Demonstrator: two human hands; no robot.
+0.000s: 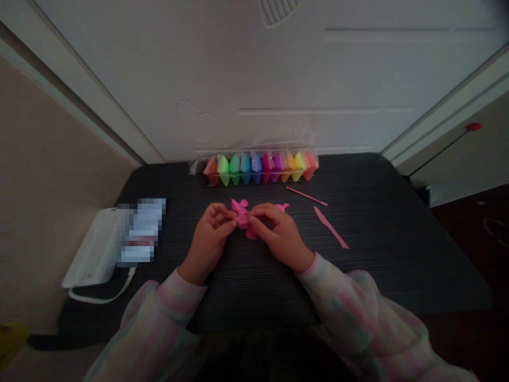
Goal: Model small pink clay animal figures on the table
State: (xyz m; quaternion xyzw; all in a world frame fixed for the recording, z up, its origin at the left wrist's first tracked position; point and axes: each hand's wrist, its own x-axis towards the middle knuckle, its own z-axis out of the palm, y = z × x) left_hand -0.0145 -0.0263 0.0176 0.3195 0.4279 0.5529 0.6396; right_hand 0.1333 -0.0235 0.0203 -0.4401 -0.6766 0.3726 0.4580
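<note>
A lump of bright pink modelling clay [242, 219] with uneven lobes is pinched between my two hands above the dark table. My left hand [212, 233] grips its left side with thumb and fingertips. From the right, my right hand [278, 233] has its thumb and fingers closed on the same lump. Another bit of pink [283, 207] shows behind my right hand; whether it joins the lump is hidden. To the right lie a thin pink modelling stick [307, 196] and a pink plastic clay knife [331, 228].
A clear plastic pack of several coloured clay pieces [256, 168] lies along the back of the black table [254, 297], against a white panel [254, 69]. At left are a white power bank [93, 246] with a cable [101, 301] and a blurred-out phone-like screen [143, 231].
</note>
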